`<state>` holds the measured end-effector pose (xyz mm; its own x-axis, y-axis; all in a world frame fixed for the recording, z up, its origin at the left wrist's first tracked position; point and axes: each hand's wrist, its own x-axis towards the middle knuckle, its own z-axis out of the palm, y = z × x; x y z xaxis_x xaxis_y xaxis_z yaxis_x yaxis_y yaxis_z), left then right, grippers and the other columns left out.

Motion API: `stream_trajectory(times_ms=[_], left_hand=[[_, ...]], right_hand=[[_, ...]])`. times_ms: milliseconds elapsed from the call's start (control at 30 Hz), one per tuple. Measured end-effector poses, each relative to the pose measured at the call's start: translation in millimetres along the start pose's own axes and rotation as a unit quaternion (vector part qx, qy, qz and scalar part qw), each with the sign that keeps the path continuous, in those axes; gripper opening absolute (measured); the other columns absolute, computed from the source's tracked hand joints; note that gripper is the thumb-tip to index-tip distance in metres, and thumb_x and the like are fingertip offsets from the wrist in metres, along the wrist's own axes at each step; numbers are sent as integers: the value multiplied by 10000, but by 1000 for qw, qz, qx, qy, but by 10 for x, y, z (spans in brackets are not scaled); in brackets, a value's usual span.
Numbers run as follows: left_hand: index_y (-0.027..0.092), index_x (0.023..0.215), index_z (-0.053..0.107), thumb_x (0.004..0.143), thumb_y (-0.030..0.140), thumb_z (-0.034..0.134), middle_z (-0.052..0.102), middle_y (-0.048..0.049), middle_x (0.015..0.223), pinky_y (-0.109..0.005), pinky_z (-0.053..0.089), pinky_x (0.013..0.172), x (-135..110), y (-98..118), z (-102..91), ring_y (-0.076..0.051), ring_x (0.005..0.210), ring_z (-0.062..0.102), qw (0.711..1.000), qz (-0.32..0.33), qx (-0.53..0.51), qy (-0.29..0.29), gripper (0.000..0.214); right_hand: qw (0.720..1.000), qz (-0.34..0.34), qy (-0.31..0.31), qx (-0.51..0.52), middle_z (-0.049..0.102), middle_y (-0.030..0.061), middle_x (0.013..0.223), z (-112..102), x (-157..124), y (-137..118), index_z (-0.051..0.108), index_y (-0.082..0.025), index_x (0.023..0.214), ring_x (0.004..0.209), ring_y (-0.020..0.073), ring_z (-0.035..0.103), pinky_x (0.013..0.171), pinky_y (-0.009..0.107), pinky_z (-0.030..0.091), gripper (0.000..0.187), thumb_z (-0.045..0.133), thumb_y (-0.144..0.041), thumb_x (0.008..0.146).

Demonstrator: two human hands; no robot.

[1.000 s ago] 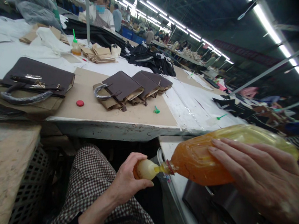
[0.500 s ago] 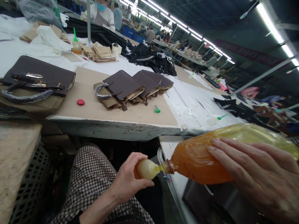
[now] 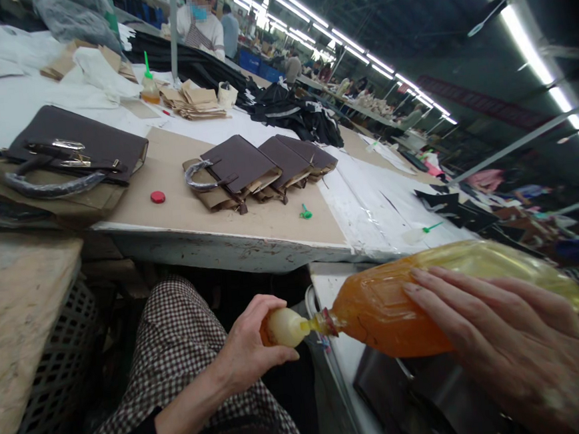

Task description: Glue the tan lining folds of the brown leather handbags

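1. The left hand [image 3: 247, 347], low in the centre of the frame, is closing its fingers around a small cream bottle [image 3: 285, 327], which is poking out to the right of the fist.
2. The right hand [image 3: 505, 344], at lower right, is gripping a large orange-filled bottle [image 3: 377, 310] on its side, with fingers spread over its wall.
3. The neck of the large orange-filled bottle is pointing left and meeting the mouth of the small cream bottle, between the two hands.
4. A red cap [image 3: 157, 196] is lying on the table [image 3: 194, 214] at upper left, well apart from both.
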<state>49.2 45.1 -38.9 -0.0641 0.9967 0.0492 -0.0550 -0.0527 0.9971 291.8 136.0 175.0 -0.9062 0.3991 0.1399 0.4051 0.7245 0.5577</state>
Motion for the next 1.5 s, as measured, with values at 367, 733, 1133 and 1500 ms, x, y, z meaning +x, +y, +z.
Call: stream_trajectory(times_ms=[367, 733, 1133, 1500], left_hand=[[261, 1202, 620, 623, 121, 919, 591, -31, 1211, -356, 475, 963, -11, 1, -13, -238, 1114, 581, 1000, 2, -8, 5, 667], [257, 1204, 609, 623, 116, 925, 590, -28, 1209, -348, 472, 966, -24, -1, -22, -226, 1114, 583, 1000, 1, -5, 3, 677], [254, 1200, 618, 620, 143, 921, 596, -43, 1209, -367, 480, 963, -17, -13, -27, -248, 1111, 588, 1000, 1, -3, 7, 663], [252, 1199, 621, 637, 139, 909, 594, -40, 1201, -373, 476, 966, -1, 5, -19, -243, 1107, 588, 1000, -8, -9, 6, 641]], right_hand=[[999, -29, -5, -22, 643, 125, 1383, -2, -12, 25, 115, -194, 1623, 1188, 331, 670, 941, 520, 476, 711, 412, -12, 1003], [999, -36, 3, -22, 671, 141, 1345, 3, 34, 15, 112, -181, 1622, 1145, 333, 692, 913, 520, 485, 715, 418, -3, 1002], [999, -42, 1, -29, 646, 141, 1379, 23, 23, 31, 131, -174, 1620, 1173, 336, 676, 928, 516, 477, 720, 428, 7, 990], [1000, -18, -13, -5, 663, 137, 1364, -16, 60, 7, 70, -214, 1626, 1178, 330, 672, 937, 517, 463, 680, 367, -74, 1031]])
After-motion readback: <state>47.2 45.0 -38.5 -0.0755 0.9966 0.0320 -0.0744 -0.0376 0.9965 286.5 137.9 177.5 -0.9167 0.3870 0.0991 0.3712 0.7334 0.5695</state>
